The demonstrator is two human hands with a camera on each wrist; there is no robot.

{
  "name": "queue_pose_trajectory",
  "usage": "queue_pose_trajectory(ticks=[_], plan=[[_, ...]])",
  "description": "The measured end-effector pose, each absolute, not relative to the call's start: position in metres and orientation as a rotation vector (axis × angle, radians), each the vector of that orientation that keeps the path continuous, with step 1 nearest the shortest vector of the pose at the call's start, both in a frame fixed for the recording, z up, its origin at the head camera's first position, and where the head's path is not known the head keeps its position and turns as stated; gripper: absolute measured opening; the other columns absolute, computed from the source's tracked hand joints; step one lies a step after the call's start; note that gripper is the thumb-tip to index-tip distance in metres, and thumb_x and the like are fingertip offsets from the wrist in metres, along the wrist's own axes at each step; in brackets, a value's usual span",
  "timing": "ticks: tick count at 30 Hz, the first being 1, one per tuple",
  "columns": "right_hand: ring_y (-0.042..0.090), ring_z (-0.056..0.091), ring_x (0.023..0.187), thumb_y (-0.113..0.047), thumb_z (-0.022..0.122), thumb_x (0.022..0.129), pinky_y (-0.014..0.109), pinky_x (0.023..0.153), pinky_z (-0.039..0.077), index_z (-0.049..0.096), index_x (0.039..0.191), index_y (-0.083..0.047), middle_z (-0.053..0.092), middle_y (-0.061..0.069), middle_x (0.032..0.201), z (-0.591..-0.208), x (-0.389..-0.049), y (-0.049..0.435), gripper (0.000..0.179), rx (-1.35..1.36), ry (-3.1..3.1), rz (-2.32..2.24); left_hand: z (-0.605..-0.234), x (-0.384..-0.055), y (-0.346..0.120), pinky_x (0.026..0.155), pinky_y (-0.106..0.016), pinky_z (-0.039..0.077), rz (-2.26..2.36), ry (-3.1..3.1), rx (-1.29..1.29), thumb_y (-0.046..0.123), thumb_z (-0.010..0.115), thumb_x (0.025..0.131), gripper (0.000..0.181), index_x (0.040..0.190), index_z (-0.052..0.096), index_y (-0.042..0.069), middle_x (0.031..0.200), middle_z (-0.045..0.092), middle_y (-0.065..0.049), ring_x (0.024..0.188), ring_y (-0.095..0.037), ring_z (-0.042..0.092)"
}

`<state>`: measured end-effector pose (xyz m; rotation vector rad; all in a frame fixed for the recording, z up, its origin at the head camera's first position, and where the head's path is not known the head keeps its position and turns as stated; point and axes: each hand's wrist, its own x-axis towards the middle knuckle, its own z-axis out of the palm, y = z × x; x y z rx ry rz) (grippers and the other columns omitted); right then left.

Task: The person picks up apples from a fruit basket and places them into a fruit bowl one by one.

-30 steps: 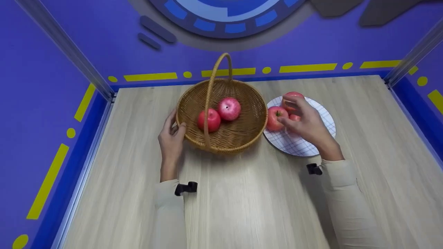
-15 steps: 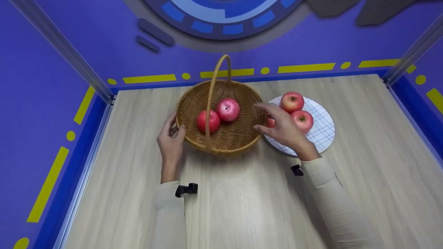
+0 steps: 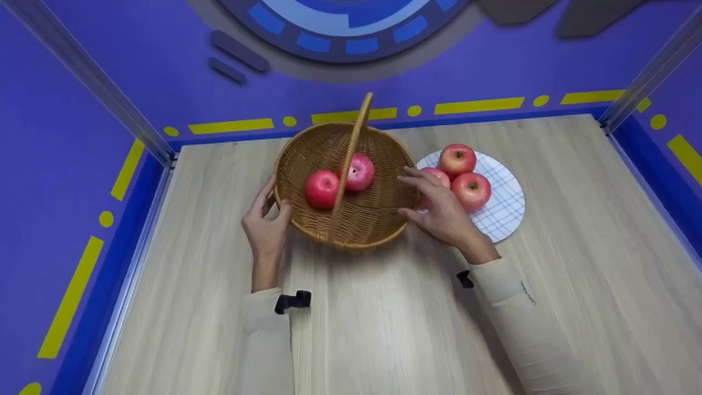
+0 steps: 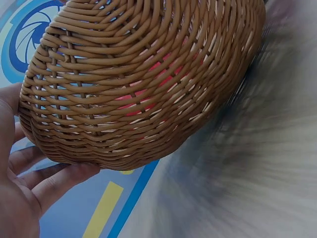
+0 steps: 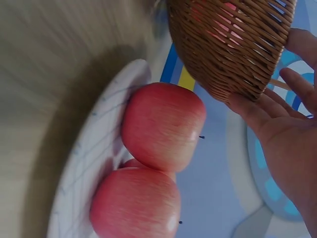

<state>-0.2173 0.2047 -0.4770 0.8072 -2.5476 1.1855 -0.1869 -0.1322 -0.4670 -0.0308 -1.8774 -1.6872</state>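
Observation:
A brown wicker basket (image 3: 373,219) with a hooped handle (image 3: 355,137) holds two red apples: one apple (image 3: 322,189) on the left and a pinker apple (image 3: 359,171) behind the handle. My left hand (image 3: 267,227) grips the basket's left rim, thumb at the front. On the opposite side, my right hand (image 3: 444,214) holds the right rim between thumb and fingers. In the left wrist view, fingers lie against the underside of the weave (image 4: 124,99). Red apple shows through the gaps. The right wrist view has the hand (image 5: 292,144) at the basket's edge.
Right of the basket is a round white plate (image 3: 507,206) with blue check lines. It bears three apples: one at the back (image 3: 457,159), one in front (image 3: 471,191) and one partly behind my right hand (image 3: 437,176). A blue-purple wall (image 3: 307,93) rises behind the wooden table (image 3: 373,329).
My right hand has come left from over the plate's apples to the basket's right rim. The basket has shifted slightly left, and its handle now leans right. My left hand stays on the rim.

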Motion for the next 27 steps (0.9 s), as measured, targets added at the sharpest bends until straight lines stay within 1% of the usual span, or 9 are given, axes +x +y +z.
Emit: queue_pose_trajectory(ticks=[3, 6, 10, 14, 20, 23, 27], plan=[[0.032, 0.045, 0.147, -0.011, 0.086, 0.090, 0.048, 0.110, 0.050, 0.063, 0.145, -0.004, 0.049, 0.015, 0.160, -0.478, -0.217, 0.201, 0.060, 0.796, -2.571, 1.193, -0.467, -0.186, -0.131, 0.066, -0.016, 0.057, -1.636, -1.837, -0.061, -0.017, 0.064, 0.085, 0.048, 0.132, 0.069, -0.011, 0.134, 0.067, -0.025, 0.114, -0.054, 0.067], [0.033, 0.045, 0.146, -0.009, 0.085, 0.091, 0.050, 0.109, 0.050, 0.062, 0.146, -0.005, 0.047, 0.016, 0.161, -0.474, -0.217, 0.198, 0.060, 0.772, -2.596, 1.169, -0.466, -0.185, -0.129, 0.062, -0.014, 0.056, -1.578, -1.815, -0.108, -0.019, 0.063, 0.084, 0.047, 0.130, 0.069, -0.013, 0.133, 0.067, -0.027, 0.113, -0.054, 0.067], [0.034, 0.045, 0.146, -0.010, 0.084, 0.092, 0.052, 0.112, 0.047, 0.060, 0.148, -0.006, 0.045, 0.015, 0.162, -0.467, -0.217, 0.192, 0.061, 0.773, -2.591, 1.105, -0.464, -0.186, -0.126, 0.062, -0.014, 0.056, -1.524, -1.790, -0.146, -0.021, 0.062, 0.083, 0.047, 0.129, 0.069, -0.015, 0.132, 0.067, -0.030, 0.111, -0.055, 0.067], [0.036, 0.047, 0.145, -0.012, 0.084, 0.093, 0.052, 0.113, 0.046, 0.058, 0.149, -0.005, 0.046, 0.017, 0.161, -0.466, -0.220, 0.184, 0.062, 0.829, -2.570, 1.090, -0.464, -0.185, -0.126, 0.062, -0.014, 0.056, -1.499, -1.786, -0.147, -0.022, 0.062, 0.082, 0.047, 0.128, 0.069, -0.015, 0.131, 0.067, -0.030, 0.111, -0.054, 0.068], [0.038, 0.049, 0.142, -0.018, 0.087, 0.091, 0.051, 0.115, 0.044, 0.054, 0.152, -0.001, 0.047, 0.022, 0.157, -0.472, -0.224, 0.171, 0.072, 0.916, -2.650, 1.129, -0.465, -0.186, -0.128, 0.063, -0.016, 0.057, -1.484, -1.796, -0.182, -0.023, 0.062, 0.082, 0.047, 0.128, 0.069, -0.015, 0.131, 0.067, -0.031, 0.112, -0.054, 0.068], [0.037, 0.051, 0.140, -0.018, 0.087, 0.090, 0.050, 0.115, 0.044, 0.051, 0.153, 0.000, 0.048, 0.022, 0.155, -0.474, -0.228, 0.164, 0.074, 0.929, -2.704, 1.111, -0.466, -0.185, -0.129, 0.065, -0.018, 0.058, -1.476, -1.800, -0.208, -0.022, 0.062, 0.082, 0.047, 0.128, 0.068, -0.016, 0.132, 0.067, -0.031, 0.114, -0.053, 0.067], [0.035, 0.053, 0.138, -0.021, 0.086, 0.092, 0.049, 0.114, 0.044, 0.050, 0.154, -0.001, 0.050, 0.019, 0.153, -0.476, -0.233, 0.155, 0.074, 0.917, -2.756, 1.075, -0.466, -0.186, -0.130, 0.062, -0.017, 0.057, -1.490, -1.805, -0.235, -0.023, 0.062, 0.083, 0.048, 0.130, 0.067, -0.016, 0.133, 0.065, -0.032, 0.115, -0.054, 0.066]])
